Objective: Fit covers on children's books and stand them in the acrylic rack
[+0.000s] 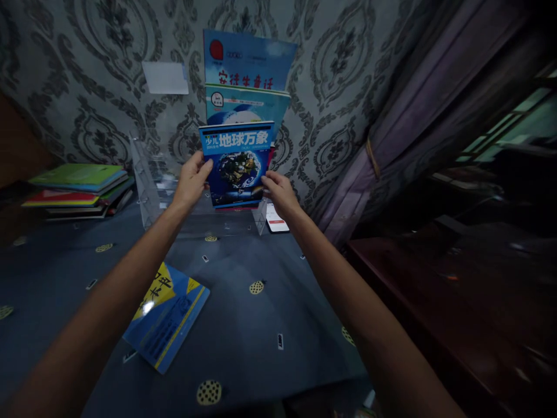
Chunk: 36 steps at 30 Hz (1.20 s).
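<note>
A dark blue book with a globe on its cover point(238, 168) is held upright at the front of a clear stepped rack point(145, 180). My left hand point(192, 180) grips its left edge, thumb on the cover. My right hand point(279, 194) pinches its lower right edge. Behind it in the rack stand a teal book point(248, 104) and a taller blue book with red lettering point(248, 61). Whether the globe book's bottom rests on the rack is hard to tell. On the cloth below, partly behind my left forearm, lies a blue and yellow book point(174, 316).
Several books lie in a stack point(80, 177) at the left. A lit phone point(276, 220) leans behind the rack's right side. A white card point(165, 78) stands above the rack's left part. A purple curtain point(369, 145) and a dark red surface point(418, 313) are at the right.
</note>
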Motion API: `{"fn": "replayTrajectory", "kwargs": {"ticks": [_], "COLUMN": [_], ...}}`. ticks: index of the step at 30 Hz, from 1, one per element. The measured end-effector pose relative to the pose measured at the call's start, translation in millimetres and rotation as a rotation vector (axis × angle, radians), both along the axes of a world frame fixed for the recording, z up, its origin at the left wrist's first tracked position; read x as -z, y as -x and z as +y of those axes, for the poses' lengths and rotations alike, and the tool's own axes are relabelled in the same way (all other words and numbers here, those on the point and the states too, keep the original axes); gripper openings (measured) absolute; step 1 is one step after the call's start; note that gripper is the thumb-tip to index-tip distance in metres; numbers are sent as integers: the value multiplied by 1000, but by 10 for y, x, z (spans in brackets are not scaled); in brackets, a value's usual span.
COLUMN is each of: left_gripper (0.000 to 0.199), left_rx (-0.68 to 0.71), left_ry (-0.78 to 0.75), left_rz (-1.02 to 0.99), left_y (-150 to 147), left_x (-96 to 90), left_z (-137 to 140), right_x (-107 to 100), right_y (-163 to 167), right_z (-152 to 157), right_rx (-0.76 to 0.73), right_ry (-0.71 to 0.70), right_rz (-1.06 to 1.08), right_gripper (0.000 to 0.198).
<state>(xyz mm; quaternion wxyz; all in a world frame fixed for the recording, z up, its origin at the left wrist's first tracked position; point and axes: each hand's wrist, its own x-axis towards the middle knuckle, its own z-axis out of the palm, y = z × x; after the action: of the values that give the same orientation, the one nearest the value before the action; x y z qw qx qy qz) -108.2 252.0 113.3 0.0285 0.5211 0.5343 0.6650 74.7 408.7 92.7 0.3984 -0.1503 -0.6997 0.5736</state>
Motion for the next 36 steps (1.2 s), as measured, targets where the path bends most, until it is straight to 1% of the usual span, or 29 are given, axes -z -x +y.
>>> {"fn": "replayTrajectory", "kwargs": {"ticks": [6,11,14,19,25,31,36], "left_gripper": [41,39,35,26,29,28,25], "left_rx": [-26,-86,-131,-186,-162,-161,-155], "left_ry": [17,13,-5,-45,-14,3,-30], "left_rz": [12,-10,-31,-13,-14,-16,-12], "left_y": [-34,-60,-98,-183,-198,-179,-212], "left_x": [162,339,396,399,442,424,405], "left_z": [10,49,50,18,-42,-42,-61], "right_x": [80,99,107,138,133,106,101], "right_y": [-20,-32,-35,-37,-42,-50,-51], "right_z": [34,40,38,46,59,30,18], "right_rx": [-53,-34,-24,-30,-61,-50,-65], "right_ry": [-12,-49,-69,-80,-69,-74,-76], "right_rz": [35,3,8,21,-17,-4,18], "right_gripper": [18,17,16,14,21,13,13]}}
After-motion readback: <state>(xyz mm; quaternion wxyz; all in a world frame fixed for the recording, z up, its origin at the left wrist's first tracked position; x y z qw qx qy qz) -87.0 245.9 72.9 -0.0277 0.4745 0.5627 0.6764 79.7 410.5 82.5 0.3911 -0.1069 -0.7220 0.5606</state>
